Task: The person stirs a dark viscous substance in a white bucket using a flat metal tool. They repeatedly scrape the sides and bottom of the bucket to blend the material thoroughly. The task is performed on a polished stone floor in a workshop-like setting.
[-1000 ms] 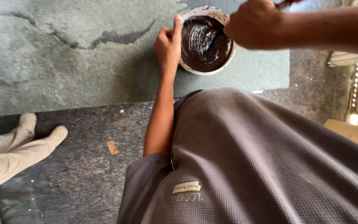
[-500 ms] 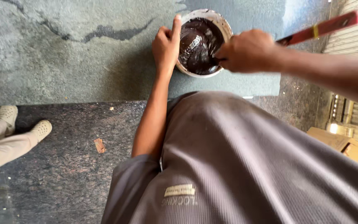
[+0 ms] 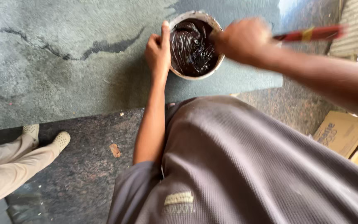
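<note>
The tub (image 3: 175, 72) by the left hand (image 3: 158, 52) has a whitish rim, and the goop (image 3: 191, 47) inside is glossy blackish-brown with swirl marks. The stick (image 3: 309, 33) behind the right hand (image 3: 241, 39) is red with a yellow band. Grey-green slab (image 3: 63, 62) underneath, dark wavy vein through it.
</note>
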A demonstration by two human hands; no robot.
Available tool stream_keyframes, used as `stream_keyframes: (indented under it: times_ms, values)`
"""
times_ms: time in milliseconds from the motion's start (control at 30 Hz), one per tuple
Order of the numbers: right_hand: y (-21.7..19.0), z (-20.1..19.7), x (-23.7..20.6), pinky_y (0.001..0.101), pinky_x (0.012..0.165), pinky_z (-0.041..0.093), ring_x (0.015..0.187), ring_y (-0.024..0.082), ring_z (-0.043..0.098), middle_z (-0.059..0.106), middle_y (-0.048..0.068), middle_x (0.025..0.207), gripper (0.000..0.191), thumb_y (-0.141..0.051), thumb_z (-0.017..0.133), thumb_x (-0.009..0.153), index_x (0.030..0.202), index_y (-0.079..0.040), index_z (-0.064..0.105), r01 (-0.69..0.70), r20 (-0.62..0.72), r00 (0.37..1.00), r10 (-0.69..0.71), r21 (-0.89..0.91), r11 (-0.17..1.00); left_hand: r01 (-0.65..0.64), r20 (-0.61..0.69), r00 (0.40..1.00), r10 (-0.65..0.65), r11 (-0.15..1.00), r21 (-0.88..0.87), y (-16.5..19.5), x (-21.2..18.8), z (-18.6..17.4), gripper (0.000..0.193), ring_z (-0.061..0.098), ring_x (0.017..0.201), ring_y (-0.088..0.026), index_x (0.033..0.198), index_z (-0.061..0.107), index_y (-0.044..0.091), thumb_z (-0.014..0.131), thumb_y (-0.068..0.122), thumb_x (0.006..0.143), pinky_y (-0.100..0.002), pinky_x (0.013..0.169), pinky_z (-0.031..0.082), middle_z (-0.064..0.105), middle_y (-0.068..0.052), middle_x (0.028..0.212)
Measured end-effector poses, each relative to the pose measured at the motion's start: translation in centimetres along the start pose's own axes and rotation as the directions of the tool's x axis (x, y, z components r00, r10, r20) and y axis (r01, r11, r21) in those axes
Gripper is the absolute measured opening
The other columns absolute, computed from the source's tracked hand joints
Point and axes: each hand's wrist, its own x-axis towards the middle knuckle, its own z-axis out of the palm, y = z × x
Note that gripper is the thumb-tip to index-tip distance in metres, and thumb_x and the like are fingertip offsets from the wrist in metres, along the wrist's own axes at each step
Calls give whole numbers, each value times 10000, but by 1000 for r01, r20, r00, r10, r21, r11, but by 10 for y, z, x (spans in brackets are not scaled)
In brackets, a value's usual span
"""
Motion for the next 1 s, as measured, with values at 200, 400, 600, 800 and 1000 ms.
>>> stream_keyframes:
  times_ms: [200, 400, 600, 800, 1000]
  values:
    - [2, -1, -1, 326, 418, 504, 516, 126, 622, 752, -38, 807, 300, -503, 549, 1039, 1282, -414, 699, 365, -356, 892, -279, 205, 908, 8, -2, 1000, -8, 1000, -1, -1, -2, 0, 692, 617, 603, -217, 671, 599, 49, 575, 705, 887, -373, 613, 510, 634, -82, 621]
    - [-13, 8, 3, 352, 379, 518, 463, 129, 642, 732, -50, 749, 359, -430, 413, 1103, 1235, -257, 698, 228, -186, 951, -247, -120, 966, 33, -31, 999, -33, 999, -9, 0, -2, 3, 659, 641, 588, -184, 648, 612, 81, 589, 704, 860, -359, 615, 520, 653, -53, 604]
    - [17, -3, 6, 351, 419, 497, 514, 178, 630, 723, 25, 752, 294, -380, 527, 1070, 1181, -211, 740, 129, -266, 958, -111, 50, 990, 36, -43, 998, -38, 998, -48, -3, -2, 6, 684, 613, 598, -204, 650, 577, 49, 605, 698, 862, -365, 616, 514, 627, -79, 610]
    - [-16, -15, 0, 310, 370, 490, 459, 159, 616, 692, 1, 689, 256, -319, 580, 978, 1141, -234, 759, 169, -95, 984, -149, 255, 952, 47, -17, 999, -48, 997, -56, -2, -2, 5, 679, 608, 604, -185, 667, 582, 57, 594, 707, 865, -354, 596, 508, 624, -62, 625]
    - [-27, -35, -7, 368, 456, 567, 547, 180, 721, 713, 52, 742, 435, -449, 394, 1114, 1041, -175, 724, -54, 87, 995, 54, -5, 999, 7, -36, 999, -9, 999, -49, 0, -3, 4, 676, 607, 582, -172, 657, 588, 85, 587, 727, 868, -352, 581, 504, 618, -40, 604]
